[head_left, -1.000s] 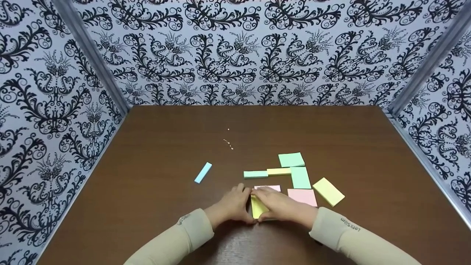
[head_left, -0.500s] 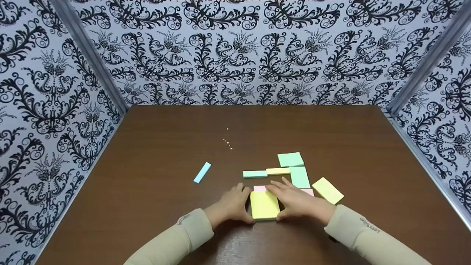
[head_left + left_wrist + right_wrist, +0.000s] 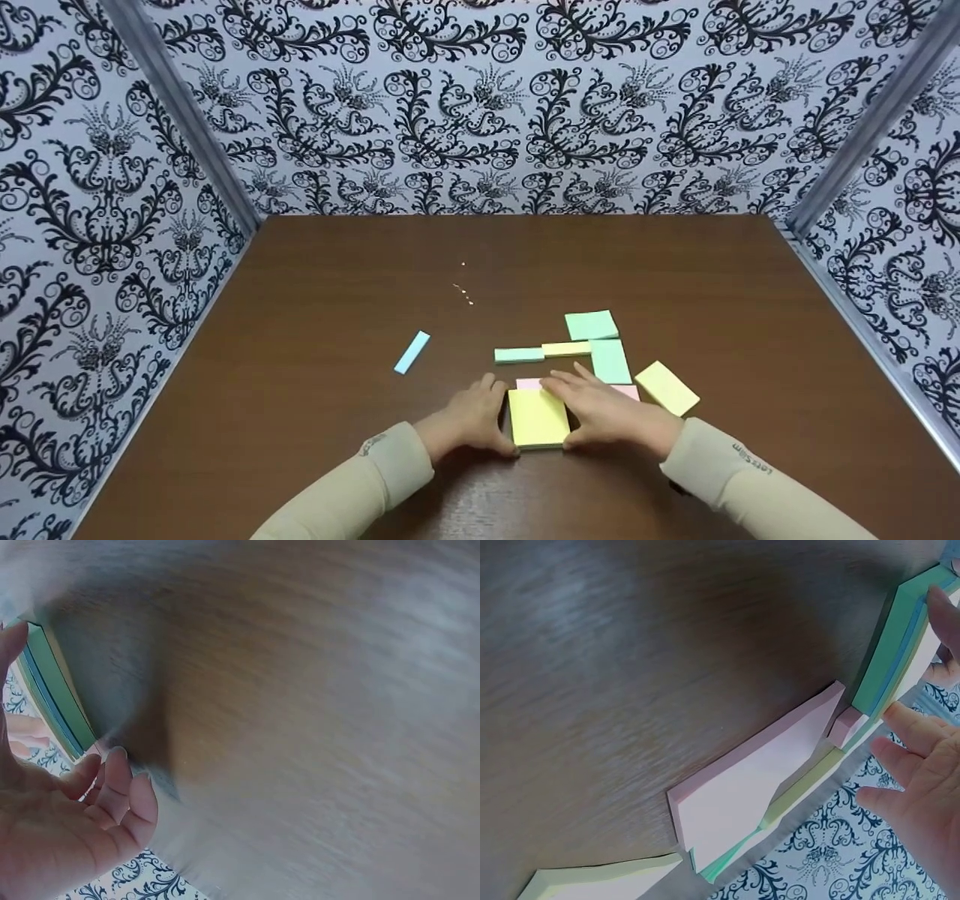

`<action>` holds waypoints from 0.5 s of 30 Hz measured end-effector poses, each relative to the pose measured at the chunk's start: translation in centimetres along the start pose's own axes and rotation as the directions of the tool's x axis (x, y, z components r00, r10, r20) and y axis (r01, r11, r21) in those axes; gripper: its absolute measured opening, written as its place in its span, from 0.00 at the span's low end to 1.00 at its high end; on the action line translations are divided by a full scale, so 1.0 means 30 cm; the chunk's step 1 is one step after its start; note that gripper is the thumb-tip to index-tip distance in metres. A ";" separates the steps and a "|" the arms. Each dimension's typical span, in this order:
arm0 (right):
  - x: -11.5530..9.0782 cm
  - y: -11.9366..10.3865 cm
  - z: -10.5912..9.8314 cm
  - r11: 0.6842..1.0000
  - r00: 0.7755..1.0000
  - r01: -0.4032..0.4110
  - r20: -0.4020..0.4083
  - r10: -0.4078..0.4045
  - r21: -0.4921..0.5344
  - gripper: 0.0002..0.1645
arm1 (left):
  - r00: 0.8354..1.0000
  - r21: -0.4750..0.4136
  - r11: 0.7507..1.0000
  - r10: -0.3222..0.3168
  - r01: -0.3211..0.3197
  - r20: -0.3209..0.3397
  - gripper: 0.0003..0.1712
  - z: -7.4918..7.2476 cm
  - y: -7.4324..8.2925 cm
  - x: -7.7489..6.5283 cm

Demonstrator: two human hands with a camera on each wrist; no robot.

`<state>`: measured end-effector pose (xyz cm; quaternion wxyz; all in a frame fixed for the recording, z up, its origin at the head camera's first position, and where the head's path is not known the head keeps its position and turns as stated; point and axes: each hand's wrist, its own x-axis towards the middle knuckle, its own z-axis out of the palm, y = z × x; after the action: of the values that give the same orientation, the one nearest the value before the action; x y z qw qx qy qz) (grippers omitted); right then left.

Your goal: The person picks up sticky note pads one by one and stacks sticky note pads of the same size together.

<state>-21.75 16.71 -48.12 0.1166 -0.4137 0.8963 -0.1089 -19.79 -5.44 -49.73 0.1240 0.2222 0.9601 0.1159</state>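
A stack of sticky note pads (image 3: 540,418) lies flat near the front of the table, yellow on top. Green and blue layers show below in the right wrist view, where the stack's side (image 3: 885,652) faces the camera. My left hand (image 3: 474,416) holds the left side, thumb at the near corner and fingers toward the far one. On the right side, my right hand (image 3: 609,409) spans the stack between thumb and forefinger, its other fingers spread. Behind the stack peeks a narrow pink pad (image 3: 528,384). A larger pink pad (image 3: 628,391) is partly hidden under my right hand.
Beyond the hands lie a narrow green pad (image 3: 518,355), a narrow yellow pad (image 3: 566,349) and two green pads, one farther back (image 3: 592,325). A yellow pad (image 3: 667,388) sits at right, a narrow blue one (image 3: 412,352) at left. Patterned walls enclose the table (image 3: 337,285).
My right hand has slid rightward from over the yellow top to the stack's right side, uncovering the top and covering more of the larger pink pad. My left hand stays in place.
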 end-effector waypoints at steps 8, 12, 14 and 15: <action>0.003 -0.004 0.005 1.000 0.999 -0.015 0.034 0.016 -0.010 0.53 | 1.000 0.022 1.000 -0.004 0.004 0.026 0.55 -0.006 -0.010 0.003; -0.002 -0.008 -0.009 0.995 1.000 -0.014 0.018 0.012 0.101 0.56 | 0.999 0.019 1.000 -0.004 0.003 0.053 0.55 -0.009 -0.012 0.005; -0.004 0.003 -0.025 0.991 0.999 0.013 -0.047 -0.006 0.135 0.54 | 0.998 0.007 1.000 0.000 -0.001 0.068 0.56 -0.013 -0.013 0.003; -0.006 0.012 -0.038 0.989 0.995 0.029 -0.096 -0.015 0.145 0.52 | 0.997 0.003 1.000 0.004 -0.004 0.073 0.56 -0.015 -0.013 0.002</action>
<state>-22.23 17.19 -47.13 0.1031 -0.4082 0.8858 -0.1952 -20.14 -5.84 -49.43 0.1582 0.2285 0.9547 0.1063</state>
